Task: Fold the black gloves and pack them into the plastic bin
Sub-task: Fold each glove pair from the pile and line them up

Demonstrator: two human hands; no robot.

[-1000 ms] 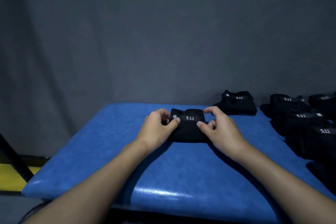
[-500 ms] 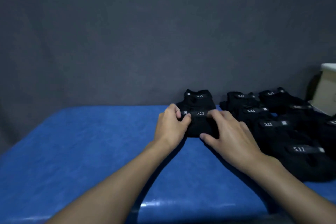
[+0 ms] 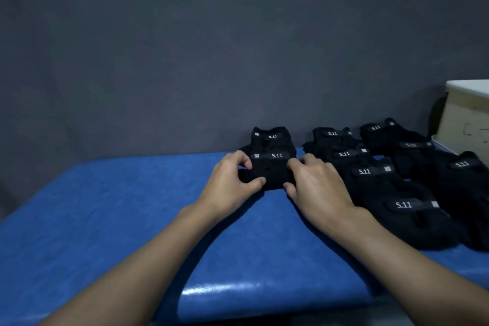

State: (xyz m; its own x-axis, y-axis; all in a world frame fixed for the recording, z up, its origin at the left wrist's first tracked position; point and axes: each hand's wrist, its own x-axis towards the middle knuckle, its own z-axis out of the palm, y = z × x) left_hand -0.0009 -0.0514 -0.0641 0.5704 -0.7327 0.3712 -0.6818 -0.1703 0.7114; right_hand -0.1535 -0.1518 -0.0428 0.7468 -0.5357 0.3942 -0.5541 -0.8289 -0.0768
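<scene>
A blue padded bench (image 3: 92, 219) fills the lower part of the view, its glossy front edge catching light at 6 o'clock, with a dark grey wall (image 3: 185, 47) behind it.

The left hand (image 3: 230, 188) comes in from 7 o'clock and grips the left side of a folded black glove (image 3: 270, 169), thumb on the near edge and fingers curled over the top. The glove lies on the bench just right of centre, its strap with the white "5.11" mark facing up. The right hand (image 3: 317, 188) comes in from 5 o'clock and clasps the glove's right side the same way, so both hands are clamped on the one glove, a little apart from each other.

Directly behind it, at 12 o'clock from the held glove and touching it, sits a second folded glove (image 3: 270, 137) against the wall.

Further right, at 3 o'clock, a loose pile of black gloves (image 3: 391, 182) spreads across the bench toward the frame edge, several showing the same "5.11" straps; they overlap, so a count is uncertain.

At the far right edge, at 2 o'clock, stands a pale beige plastic bin (image 3: 465, 124) with a white rim, only partly in view; its inside cannot be seen.
</scene>
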